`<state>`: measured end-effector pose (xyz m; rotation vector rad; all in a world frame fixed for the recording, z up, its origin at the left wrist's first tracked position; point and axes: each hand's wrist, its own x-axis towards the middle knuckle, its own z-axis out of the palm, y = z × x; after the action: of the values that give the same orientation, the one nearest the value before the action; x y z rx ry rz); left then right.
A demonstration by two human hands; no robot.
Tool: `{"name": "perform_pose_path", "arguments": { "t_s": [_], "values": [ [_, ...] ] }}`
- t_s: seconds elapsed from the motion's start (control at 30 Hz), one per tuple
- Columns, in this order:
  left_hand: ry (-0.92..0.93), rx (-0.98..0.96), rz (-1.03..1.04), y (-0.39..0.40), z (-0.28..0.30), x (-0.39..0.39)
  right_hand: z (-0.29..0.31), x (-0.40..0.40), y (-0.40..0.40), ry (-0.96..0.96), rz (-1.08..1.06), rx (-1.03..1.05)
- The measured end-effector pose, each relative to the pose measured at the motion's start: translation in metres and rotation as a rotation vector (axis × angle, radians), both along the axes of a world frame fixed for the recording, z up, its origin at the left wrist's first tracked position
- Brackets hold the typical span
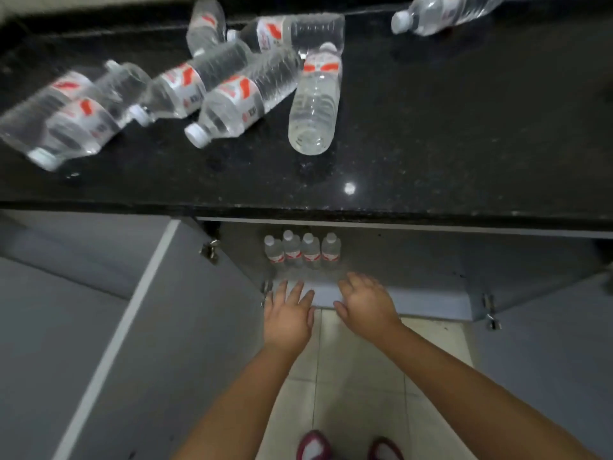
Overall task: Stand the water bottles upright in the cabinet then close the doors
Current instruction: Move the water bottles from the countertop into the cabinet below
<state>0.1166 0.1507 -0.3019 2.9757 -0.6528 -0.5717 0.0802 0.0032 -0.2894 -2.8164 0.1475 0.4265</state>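
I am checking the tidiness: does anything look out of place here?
Yes. Many water bottles lie on their sides on the black counter; only four bottles stand upright inside the open cabinet.

- Water bottles point(242, 94) lying on worktop point(431, 127): white labels with red-orange mark; print blurred, unreadable.
- Upright bottles in cabinet point(302, 250): same labels, too small to read.
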Motion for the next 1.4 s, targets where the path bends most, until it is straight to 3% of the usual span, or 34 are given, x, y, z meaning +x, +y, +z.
{"name": "perform_pose_path", "arguments": {
  "t_s": [0.23,0.57,0.9,1.4],
  "values": [
    [-0.177,0.0,-0.119,0.015,0.14,-0.042,0.128,-0.062,0.001,-0.107,-0.064,-0.012],
    [-0.413,-0.185,-0.077,-0.018,0.297,-0.051,0.284,-0.098,-0.037,-0.363,-0.222,-0.182],
    [-0.404,-0.112,-0.065,-0.092,0.303,0.053,0.311,-0.015,-0.146,-0.389,-0.286,-0.255],
    [-0.189,-0.122,-0.015,-0.173,0.253,0.231,0.263,0.181,-0.249,-0.171,-0.232,-0.325]
  ]
}}
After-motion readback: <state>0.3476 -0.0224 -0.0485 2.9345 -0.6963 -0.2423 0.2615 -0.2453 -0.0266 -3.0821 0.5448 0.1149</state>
